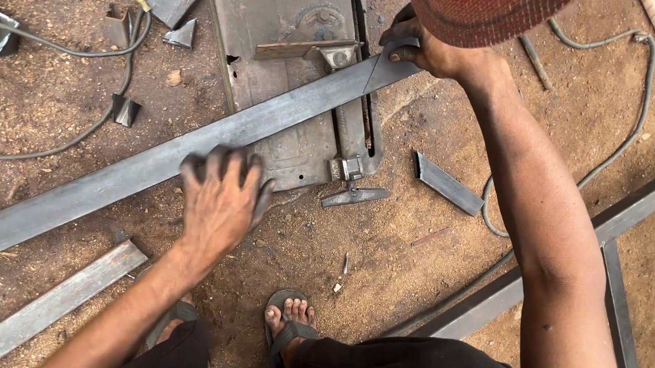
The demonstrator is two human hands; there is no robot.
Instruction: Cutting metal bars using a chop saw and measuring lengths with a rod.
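A long grey steel tube (119, 177) lies slantwise across the dirt floor and over a rusty metal base plate (274, 69) with a vise. My left hand (220, 201) presses flat on top of the tube near its middle, fingers spread. My right hand (424, 51) grips the tube's far, angle-cut end at the right of the base plate. A red mesh-covered object (478, 13) partly hides that hand from above.
Short cut-off steel pieces (447, 184) lie on the dirt around the plate. Another flat bar (52, 304) lies at lower left. A welded steel frame (620, 296) runs along the right. Cables (84, 130) snake over the floor. My sandalled foot (290, 324) stands below.
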